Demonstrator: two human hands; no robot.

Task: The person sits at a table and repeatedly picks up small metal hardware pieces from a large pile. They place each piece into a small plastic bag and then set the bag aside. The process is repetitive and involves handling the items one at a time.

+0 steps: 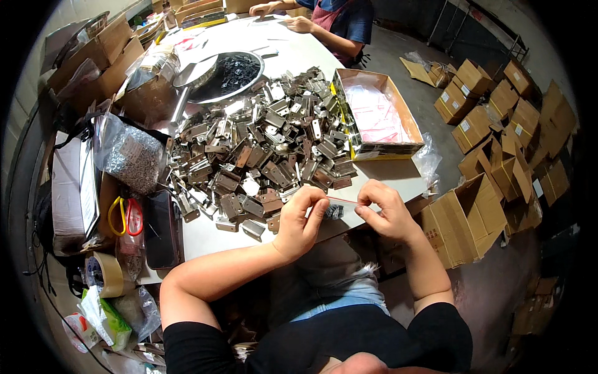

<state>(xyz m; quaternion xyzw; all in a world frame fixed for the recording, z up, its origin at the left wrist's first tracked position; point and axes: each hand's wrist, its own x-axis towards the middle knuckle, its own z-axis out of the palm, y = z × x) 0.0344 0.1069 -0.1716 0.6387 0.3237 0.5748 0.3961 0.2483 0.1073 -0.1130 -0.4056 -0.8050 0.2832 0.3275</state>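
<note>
A small clear plastic bag with a red strip along its top edge (342,201) is stretched between my two hands at the table's near edge. My left hand (301,219) pinches one end of the strip between thumb and fingers. The other end is pinched by my right hand (387,212). Small black pieces (334,212) show just below the strip; I cannot tell whether they are inside the bag or behind it. Beyond my hands lies a big heap of metal brackets (261,140). An open box (387,153) of red-edged clear bags stands at its right.
A metal bowl of black parts (232,73) sits behind the heap. At left are scissors (126,215), a phone-like dark slab (163,229), a bag of small metal parts (132,154) and a tape roll (107,274). Cardboard boxes (464,221) fill the right floor. A person (339,28) works across the table.
</note>
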